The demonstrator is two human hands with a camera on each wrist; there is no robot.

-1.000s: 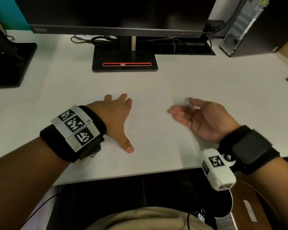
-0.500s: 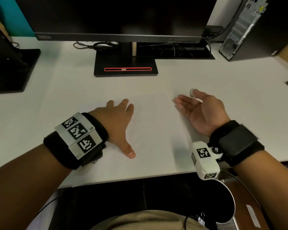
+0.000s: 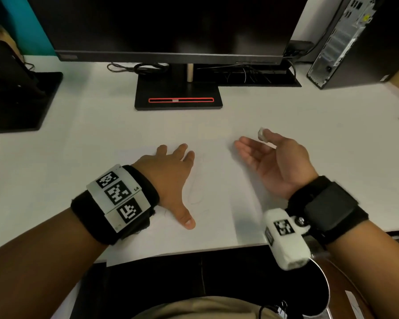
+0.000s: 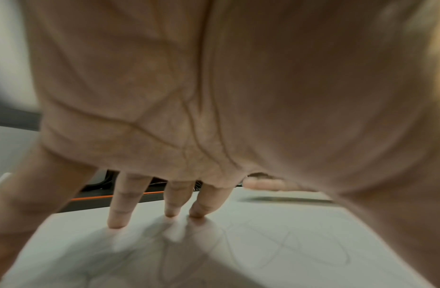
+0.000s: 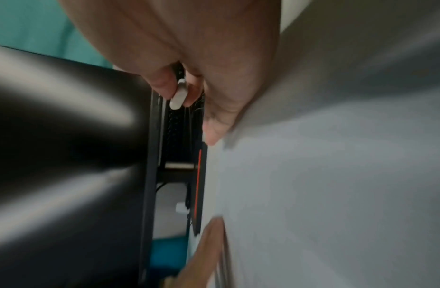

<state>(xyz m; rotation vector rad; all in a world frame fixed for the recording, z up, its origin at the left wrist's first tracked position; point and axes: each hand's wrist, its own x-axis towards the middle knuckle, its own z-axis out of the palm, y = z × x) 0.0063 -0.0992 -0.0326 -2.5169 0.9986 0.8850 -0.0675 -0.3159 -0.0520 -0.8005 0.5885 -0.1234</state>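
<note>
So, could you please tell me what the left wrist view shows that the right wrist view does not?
Only the left wrist view shows the fingers of the left hand pressing the paper and its faint pencil loops. Only the right wrist view shows the right hand pinching a small white block. Both show the white desk and the red-striped monitor base.

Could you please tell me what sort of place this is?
Probably an office workstation: a monitor on its stand, a computer tower at the far right and cables on a white desk.
</note>
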